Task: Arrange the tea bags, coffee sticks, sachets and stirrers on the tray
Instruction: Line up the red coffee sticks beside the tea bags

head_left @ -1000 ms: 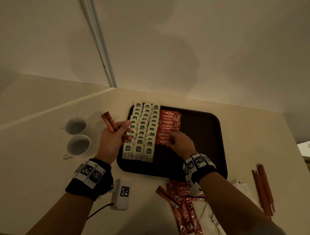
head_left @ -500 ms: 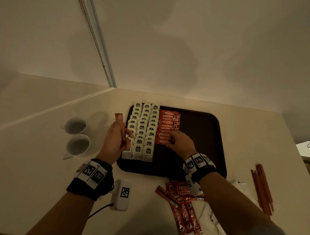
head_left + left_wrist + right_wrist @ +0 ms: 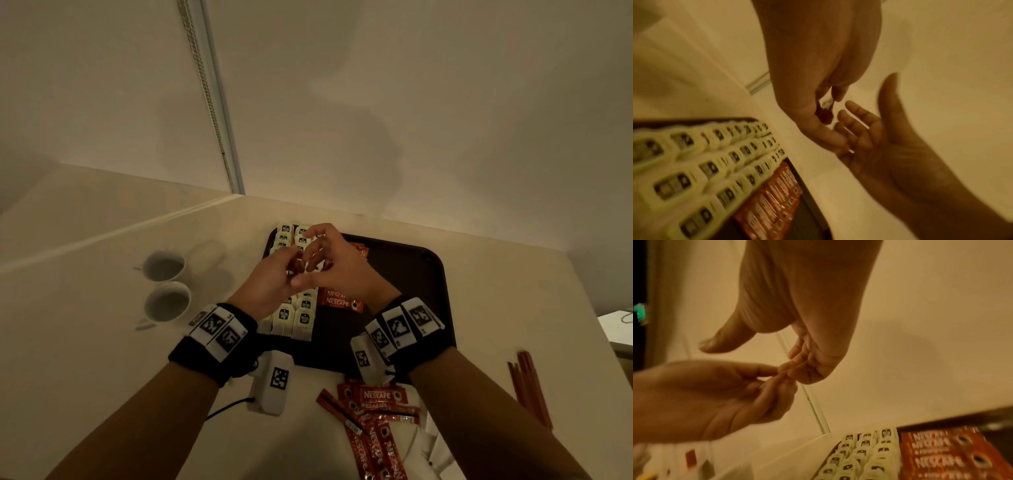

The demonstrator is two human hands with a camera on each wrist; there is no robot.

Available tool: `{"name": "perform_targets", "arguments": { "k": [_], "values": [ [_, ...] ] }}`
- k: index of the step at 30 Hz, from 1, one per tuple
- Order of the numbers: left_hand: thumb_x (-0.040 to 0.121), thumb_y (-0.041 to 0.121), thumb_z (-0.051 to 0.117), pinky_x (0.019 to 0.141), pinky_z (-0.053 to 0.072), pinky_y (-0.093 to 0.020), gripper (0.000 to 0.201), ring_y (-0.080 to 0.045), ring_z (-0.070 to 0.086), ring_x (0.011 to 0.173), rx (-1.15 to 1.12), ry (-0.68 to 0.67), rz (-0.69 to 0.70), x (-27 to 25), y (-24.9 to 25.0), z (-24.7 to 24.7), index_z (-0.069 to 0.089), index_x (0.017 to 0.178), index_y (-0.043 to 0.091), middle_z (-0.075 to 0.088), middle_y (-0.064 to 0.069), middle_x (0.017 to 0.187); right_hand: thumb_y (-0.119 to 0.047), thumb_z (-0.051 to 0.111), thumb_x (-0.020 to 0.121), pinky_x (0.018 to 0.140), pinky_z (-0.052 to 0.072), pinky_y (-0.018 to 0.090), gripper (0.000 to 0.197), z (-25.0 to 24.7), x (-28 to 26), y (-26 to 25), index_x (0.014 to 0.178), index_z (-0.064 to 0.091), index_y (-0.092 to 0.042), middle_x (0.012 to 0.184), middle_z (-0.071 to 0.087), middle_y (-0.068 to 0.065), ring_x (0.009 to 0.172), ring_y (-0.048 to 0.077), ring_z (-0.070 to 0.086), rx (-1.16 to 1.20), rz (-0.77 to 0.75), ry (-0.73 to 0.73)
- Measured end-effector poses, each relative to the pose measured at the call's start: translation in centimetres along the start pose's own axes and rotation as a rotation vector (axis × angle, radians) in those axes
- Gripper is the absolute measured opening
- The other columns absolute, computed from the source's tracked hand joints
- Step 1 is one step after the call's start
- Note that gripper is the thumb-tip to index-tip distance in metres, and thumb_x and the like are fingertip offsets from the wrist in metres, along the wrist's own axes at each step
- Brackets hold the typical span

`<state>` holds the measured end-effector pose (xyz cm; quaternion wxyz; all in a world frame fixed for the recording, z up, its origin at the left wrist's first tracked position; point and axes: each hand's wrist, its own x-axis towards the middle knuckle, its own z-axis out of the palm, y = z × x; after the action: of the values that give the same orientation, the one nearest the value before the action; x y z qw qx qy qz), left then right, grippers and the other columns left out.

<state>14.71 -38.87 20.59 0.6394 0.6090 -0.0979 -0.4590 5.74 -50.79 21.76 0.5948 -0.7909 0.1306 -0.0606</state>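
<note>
Left hand (image 3: 270, 284) pinches coffee stick (image 3: 297, 265) over tray (image 3: 435, 274) — right hand (image 3: 337, 263) loose-fingered, touching it.

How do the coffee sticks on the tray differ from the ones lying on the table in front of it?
The coffee sticks on the tray lie stacked in a neat overlapping column beside the tea bags; the coffee sticks on the table sprawl at crossed angles in a loose heap. Both are red Nescafe packets.

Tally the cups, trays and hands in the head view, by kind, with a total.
Cups: 2
Tray: 1
Hands: 2, the left hand and the right hand
Total: 5
</note>
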Motion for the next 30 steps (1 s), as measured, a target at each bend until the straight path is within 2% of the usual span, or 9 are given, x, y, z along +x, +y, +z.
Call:
{"name": "perform_targets", "arguments": {
  "k": [4,7,11,14,18,21,23,27,30],
  "values": [
    [0.099,0.018,0.046,0.077,0.055,-0.034,0.019,-0.019,0.068,0.081,-0.282,-0.025,-0.054,-0.3,-0.9,-0.2,0.058,0.110,0.006,0.068,-0.008,0.095,-0.010,0.077,0.074,0.065,0.050,0.015,0.039,0.8,-0.5,0.2,0.106,0.056,-0.013,0.093,0.061,0.003,0.077,0.007,0.059,-0.185,-0.113,0.129],
    [0.098,0.015,0.048,0.092,0.050,-0.037,0.012,-0.022,0.068,0.087,-0.364,-0.040,-0.047,-1.0,-1.1,-0.1,0.059,0.102,0.011,0.069,-0.005,0.097,-0.005,0.070,0.081,0.070,0.051,0.014,0.025,0.0,-1.1,0.1,0.103,0.061,-0.010,0.101,0.061,0.000,0.087,0.008,0.062,-0.140,-0.086,0.211],
    [0.093,0.012,0.056,0.074,0.053,-0.023,0.010,-0.014,0.062,0.080,-0.470,-0.014,-0.008,-1.6,-0.9,0.1,0.065,0.089,0.013,0.067,-0.003,0.090,-0.008,0.072,0.080,0.071,0.050,0.012,0.028,-0.4,-2.1,-0.7,0.105,0.060,-0.009,0.095,0.063,0.000,0.080,-0.001,0.062,-0.065,-0.008,0.194],
    [0.094,0.012,0.055,0.067,0.053,-0.018,0.010,-0.012,0.062,0.083,-0.530,-0.021,0.024,-2.1,-0.9,0.3,0.063,0.089,0.011,0.068,-0.002,0.087,-0.007,0.072,0.079,0.074,0.055,0.021,0.025,-0.6,-2.6,-1.2,0.102,0.062,-0.010,0.083,0.069,0.001,0.075,0.008,0.067,0.034,0.006,0.220],
    [0.096,0.014,0.053,0.079,0.053,-0.027,0.016,-0.016,0.067,0.091,-0.191,-0.094,0.128,-2.9,-0.9,0.8,0.063,0.108,0.015,0.069,-0.004,0.101,-0.011,0.071,0.081,0.079,0.057,0.030,0.028,-0.5,-3.1,-1.5,0.106,0.060,-0.016,0.091,0.067,0.004,0.083,0.016,0.067,0.065,0.044,0.170],
    [0.097,0.015,0.052,0.073,0.056,-0.029,0.024,-0.013,0.061,0.078,0.264,-0.069,0.217,-3.1,-0.1,0.8,0.060,0.119,0.015,0.061,-0.006,0.099,-0.024,0.066,0.086,0.080,0.056,0.030,0.019,-0.4,-3.3,-1.6,0.104,0.059,-0.027,0.103,0.066,0.003,0.093,0.018,0.066,0.085,0.053,0.204],
    [0.095,0.015,0.055,0.072,0.059,-0.030,0.025,-0.013,0.059,0.074,0.413,-0.060,0.272,-3.2,0.6,0.6,0.061,0.119,0.012,0.059,-0.006,0.094,-0.019,0.063,0.088,0.076,0.056,0.029,0.009,-0.5,-3.4,-1.4,0.095,0.061,-0.026,0.101,0.068,0.006,0.087,0.018,0.067,0.129,0.036,0.283],
    [0.080,0.009,0.073,0.072,0.058,-0.026,0.028,-0.019,0.066,0.080,0.341,0.022,0.358,-3.5,2.2,-0.5,0.068,0.107,0.011,0.068,-0.008,0.097,-0.004,0.058,0.088,0.073,0.056,0.026,0.009,-0.5,-3.8,-0.6,0.095,0.058,-0.010,0.093,0.067,0.010,0.081,0.017,0.068,0.535,0.117,0.343],
    [0.079,0.007,0.073,0.068,0.057,-0.025,0.016,-0.014,0.067,0.075,0.279,0.046,0.435,-3.8,3.2,-0.4,0.071,0.093,0.014,0.072,-0.005,0.087,0.000,0.054,0.089,0.074,0.057,0.025,0.017,-0.1,-4.2,-0.5,0.102,0.053,-0.011,0.090,0.068,0.008,0.082,0.018,0.068,0.723,0.112,0.311]
  ]
}}
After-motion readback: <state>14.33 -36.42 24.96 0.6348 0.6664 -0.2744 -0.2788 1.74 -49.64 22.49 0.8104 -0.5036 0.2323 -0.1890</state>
